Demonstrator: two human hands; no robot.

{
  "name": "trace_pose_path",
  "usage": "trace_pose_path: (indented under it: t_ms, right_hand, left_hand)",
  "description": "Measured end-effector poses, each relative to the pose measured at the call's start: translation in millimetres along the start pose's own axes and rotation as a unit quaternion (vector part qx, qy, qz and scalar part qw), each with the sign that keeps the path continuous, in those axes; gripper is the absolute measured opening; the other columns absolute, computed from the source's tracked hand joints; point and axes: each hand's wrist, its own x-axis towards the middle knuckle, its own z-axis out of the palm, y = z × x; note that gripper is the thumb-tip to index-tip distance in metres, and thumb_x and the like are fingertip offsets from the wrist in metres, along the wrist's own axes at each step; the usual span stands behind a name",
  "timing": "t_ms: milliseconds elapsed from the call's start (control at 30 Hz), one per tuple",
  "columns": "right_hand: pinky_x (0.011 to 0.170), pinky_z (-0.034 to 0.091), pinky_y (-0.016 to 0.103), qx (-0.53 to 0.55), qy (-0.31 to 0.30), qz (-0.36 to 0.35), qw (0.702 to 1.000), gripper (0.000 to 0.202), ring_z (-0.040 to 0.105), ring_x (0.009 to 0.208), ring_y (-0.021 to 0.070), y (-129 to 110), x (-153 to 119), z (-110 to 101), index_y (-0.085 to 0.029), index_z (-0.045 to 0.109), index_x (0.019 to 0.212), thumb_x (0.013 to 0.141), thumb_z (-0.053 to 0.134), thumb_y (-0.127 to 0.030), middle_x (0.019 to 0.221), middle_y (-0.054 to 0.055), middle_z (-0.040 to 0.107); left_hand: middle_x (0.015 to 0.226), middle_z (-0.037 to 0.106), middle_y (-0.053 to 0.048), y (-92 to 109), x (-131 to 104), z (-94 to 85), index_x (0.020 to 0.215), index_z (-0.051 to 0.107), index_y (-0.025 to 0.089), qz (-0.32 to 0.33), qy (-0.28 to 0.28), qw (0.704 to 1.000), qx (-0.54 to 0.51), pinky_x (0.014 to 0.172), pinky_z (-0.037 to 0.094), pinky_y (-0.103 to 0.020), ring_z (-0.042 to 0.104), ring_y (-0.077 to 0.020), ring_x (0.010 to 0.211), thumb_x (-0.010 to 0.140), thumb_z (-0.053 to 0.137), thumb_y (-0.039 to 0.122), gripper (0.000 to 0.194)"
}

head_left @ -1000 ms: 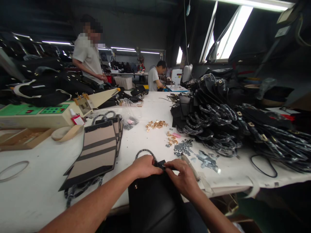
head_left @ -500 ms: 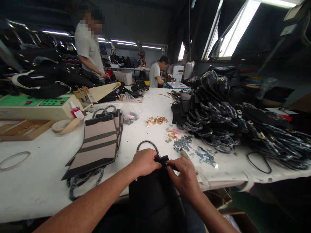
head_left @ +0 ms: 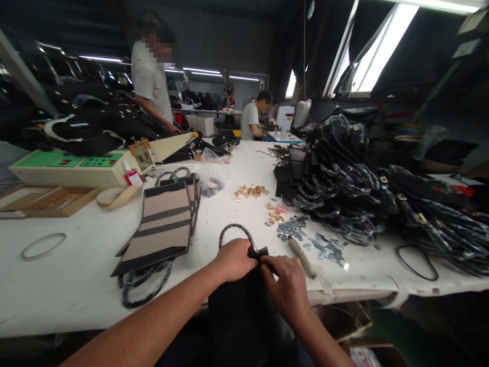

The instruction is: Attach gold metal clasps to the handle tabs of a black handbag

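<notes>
My left hand point(head_left: 234, 260) and my right hand point(head_left: 286, 283) meet at the near edge of the white table point(head_left: 76, 275). Both pinch the top edge of a black bag point(head_left: 244, 316) that hangs down over the table edge into my lap. The bag's black handle point(head_left: 235, 229) loops up onto the table just beyond my left fingers. A small black tab point(head_left: 260, 252) sticks up between my fingertips. Just right of my right hand lies a tool with a pale handle point(head_left: 301, 256).
Tan-and-black bag panels point(head_left: 162, 227) lie left of my hands. Gold fittings point(head_left: 252, 191) and silver metal pieces point(head_left: 305, 237) are scattered ahead. A large heap of black straps and bags point(head_left: 367, 178) fills the right. A cream machine point(head_left: 76, 171) sits far left. Two people stand at the back.
My hands have stayed pinched on the bag's top edge with small finger shifts. The view has shifted a little to the left, so everything on the table sits further right in frame.
</notes>
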Motion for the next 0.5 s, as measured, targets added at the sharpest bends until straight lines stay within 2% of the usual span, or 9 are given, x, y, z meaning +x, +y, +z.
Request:
trace_pose_path:
  t_ms: [100, 300, 367, 433, 500]
  right_hand:
    - [0.082, 0.034, 0.038, 0.007, -0.038, 0.017, 0.999, 0.014, 0.07, 0.084, 0.0207, 0, 4, -1, -0.027, 0.072, 0.103, 0.093, 0.065, -0.02, 0.09, -0.002, 0.077]
    - [0.081, 0.04, 0.038, -0.024, -0.111, 0.026, 0.993, 0.015, 0.067, 0.076, 0.0196, 0, 25, -12, -0.028, 0.071, 0.093, 0.087, 0.061, -0.02, 0.08, -0.003, 0.075]
    - [0.075, 0.044, 0.038, -0.022, -0.117, 0.016, 0.993, 0.013, 0.068, 0.073, 0.0214, 0, 23, -13, -0.031, 0.071, 0.087, 0.084, 0.061, -0.024, 0.076, -0.002, 0.075]
    - [0.062, 0.045, 0.038, 0.002, -0.109, 0.003, 0.994, 0.009, 0.067, 0.065, 0.0234, 3, 15, -11, -0.036, 0.072, 0.079, 0.08, 0.064, -0.033, 0.068, 0.001, 0.074]
    - [0.053, 0.045, 0.04, 0.043, -0.089, -0.015, 0.995, 0.007, 0.069, 0.06, 0.0249, 13, 8, 2, -0.046, 0.075, 0.077, 0.075, 0.069, -0.042, 0.068, 0.006, 0.074]
  left_hand:
    - [0.08, 0.074, -0.004, -5, 0, 4.8, 0.081, 0.068, 0.021, 0.005, 0.0, 1.0, -0.025, 0.062, 0.038, -0.03, 0.066, -0.0225, 0.073, 0.072, 0.068, 0.029, 0.011]
    - [0.076, 0.072, -0.005, -7, 3, 8.1, 0.07, 0.061, 0.022, 0.023, 0.017, 0.998, -0.05, 0.063, 0.035, -0.035, 0.066, -0.0245, 0.073, 0.07, 0.065, 0.028, 0.007]
    - [0.08, 0.074, -0.006, -4, -9, 7.8, 0.072, 0.061, 0.023, 0.014, 0.03, 0.998, -0.048, 0.063, 0.036, -0.036, 0.068, -0.0258, 0.076, 0.07, 0.062, 0.026, 0.004]
    - [0.083, 0.075, -0.007, 0, -24, 10.3, 0.072, 0.063, 0.024, 0.002, 0.033, 0.999, -0.042, 0.062, 0.039, -0.037, 0.07, -0.0266, 0.081, 0.068, 0.062, 0.024, 0.004]
    - [0.066, 0.068, -0.005, 0, -31, 14.8, 0.062, 0.057, 0.024, -0.018, 0.015, 0.999, -0.033, 0.055, 0.037, -0.035, 0.069, -0.025, 0.073, 0.064, 0.069, 0.026, 0.012]
